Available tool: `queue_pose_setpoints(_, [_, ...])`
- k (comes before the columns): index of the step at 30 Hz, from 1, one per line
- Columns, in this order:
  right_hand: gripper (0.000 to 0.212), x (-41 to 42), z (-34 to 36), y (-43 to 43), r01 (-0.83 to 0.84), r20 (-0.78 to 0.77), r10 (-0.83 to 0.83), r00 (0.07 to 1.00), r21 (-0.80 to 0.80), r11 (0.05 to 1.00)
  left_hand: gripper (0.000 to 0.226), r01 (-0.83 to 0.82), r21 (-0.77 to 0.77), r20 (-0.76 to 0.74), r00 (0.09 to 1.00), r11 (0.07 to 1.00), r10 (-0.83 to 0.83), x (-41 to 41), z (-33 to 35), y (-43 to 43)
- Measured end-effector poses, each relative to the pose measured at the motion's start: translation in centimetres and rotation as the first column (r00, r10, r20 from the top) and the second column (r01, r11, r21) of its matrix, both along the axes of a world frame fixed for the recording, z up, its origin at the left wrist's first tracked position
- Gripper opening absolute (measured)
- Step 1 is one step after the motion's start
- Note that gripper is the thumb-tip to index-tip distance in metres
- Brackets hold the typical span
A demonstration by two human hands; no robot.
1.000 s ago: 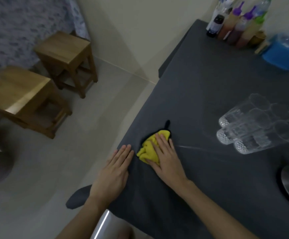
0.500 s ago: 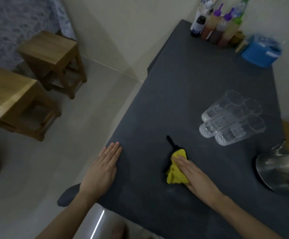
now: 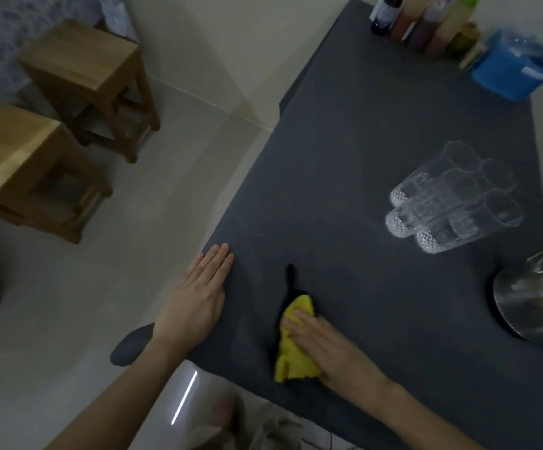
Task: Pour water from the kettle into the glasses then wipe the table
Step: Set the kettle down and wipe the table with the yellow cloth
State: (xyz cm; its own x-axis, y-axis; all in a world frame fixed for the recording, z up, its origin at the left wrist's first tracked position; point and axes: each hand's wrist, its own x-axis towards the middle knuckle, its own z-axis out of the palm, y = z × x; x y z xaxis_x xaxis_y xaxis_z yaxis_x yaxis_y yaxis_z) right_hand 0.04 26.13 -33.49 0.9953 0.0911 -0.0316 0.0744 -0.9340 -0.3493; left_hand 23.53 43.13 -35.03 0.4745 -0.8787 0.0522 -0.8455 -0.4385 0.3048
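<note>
Two wooden stools [image 3: 78,69] on pale floor [image 3: 166,222] beside dark table [image 3: 344,177].

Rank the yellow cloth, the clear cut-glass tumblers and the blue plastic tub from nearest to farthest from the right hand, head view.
1. The yellow cloth, pressed under the right hand, near table edge.
2. The clear cut-glass tumblers, mid-table, to the right.
3. The blue plastic tub, far right corner.

Head view, steeply down over table [image 3: 377,131] edge.
</note>
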Motion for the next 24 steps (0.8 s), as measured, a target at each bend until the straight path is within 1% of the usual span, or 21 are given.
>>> queue_pose_setpoints(2, [0.038, 3.3, -0.4, 3.2, -0.073, 0.068, 0.072, 0.995, 0.015, 0.997, 0.053, 0.009, -0.002, -0.002, 1.0, 1.0, -0.009, 0.2, -0.1, 0.0])
queue_pose_setpoints(3, [0.034, 4.6, -0.3, 4.2, -0.086, 0.087, 0.085, 0.993, 0.007, 0.996, 0.053, 0.017, -0.003, -0.005, 1.0, 1.0, -0.017, 0.2, -0.1, -0.1])
queue_pose_setpoints(5, [0.033, 5.9, 0.1, 4.5, -0.082, 0.108, 0.082, 0.991, -0.009, 0.997, 0.053, 0.028, -0.005, -0.012, 1.0, 1.0, -0.028, 0.2, 0.1, -0.1])
queue_pose_setpoints(8, [0.037, 4.0, 0.0, 2.1, -0.05, 0.101, 0.051, 0.994, -0.016, 0.999, 0.052, 0.024, -0.015, -0.018, 1.0, 1.0, -0.024, 0.0, 0.3, -0.2])
queue_pose_setpoints(9, [0.042, 2.6, -0.1, 0.8, -0.025, 0.098, 0.027, 0.995, -0.016, 1.0, 0.052, 0.019, -0.018, -0.023, 1.0, 1.0, -0.019, 0.0, 0.4, -0.3])
queue_pose_setpoints(10, [0.054, 1.1, 0.0, -0.6, 0.014, 0.084, -0.013, 0.996, -0.011, 1.0, 0.052, 0.013, -0.016, -0.024, 1.0, 1.0, -0.014, -0.1, 0.5, -0.3])
queue_pose_setpoints(12, [0.079, -2.3, 0.7, -3.4, 0.126, -0.001, -0.126, 0.992, -0.026, 0.992, 0.053, 0.011, -0.006, -0.021, 1.0, 1.0, -0.011, 0.0, 0.5, -0.3])
queue_pose_setpoints(15, [0.086, -7.3, 2.7, -6.8, 0.263, -0.118, -0.267, 0.956, -0.05, 0.964, 0.053, 0.017, 0.009, -0.029, 0.999, 1.0, -0.016, 0.1, 0.4, -0.3])
queue_pose_setpoints(18, [0.111, -11.1, 4.3, -8.1, 0.341, -0.201, -0.343, 0.918, -0.046, 0.939, 0.053, 0.007, 0.021, -0.035, 0.999, 1.0, -0.007, 0.2, 0.4, -0.2])
queue_pose_setpoints(19, [0.113, -11.8, 4.3, -8.0, 0.356, -0.217, -0.358, 0.908, -0.047, 0.933, 0.053, 0.003, 0.023, -0.033, 0.999, 1.0, -0.002, 0.2, 0.4, -0.1])
queue_pose_setpoints(21, [0.101, -12.1, 3.9, -7.2, 0.356, -0.211, -0.357, 0.91, -0.043, 0.933, 0.053, 0.0, 0.029, -0.018, 1.0, 1.0, 0.0, 0.1, 0.2, 0.0])
queue_pose_setpoints(22, [0.093, -11.7, 3.5, -6.5, 0.33, -0.201, -0.333, 0.921, -0.049, 0.943, 0.053, 0.0, 0.03, -0.01, 1.0, 1.0, 0.0, 0.1, 0.1, 0.1])
queue_pose_setpoints(24, [0.08, -9.7, 2.6, -4.8, 0.22, -0.173, -0.232, 0.957, -0.086, 0.972, 0.053, 0.004, 0.023, 0.0, 1.0, 1.0, -0.004, 0.0, -0.1, 0.1])
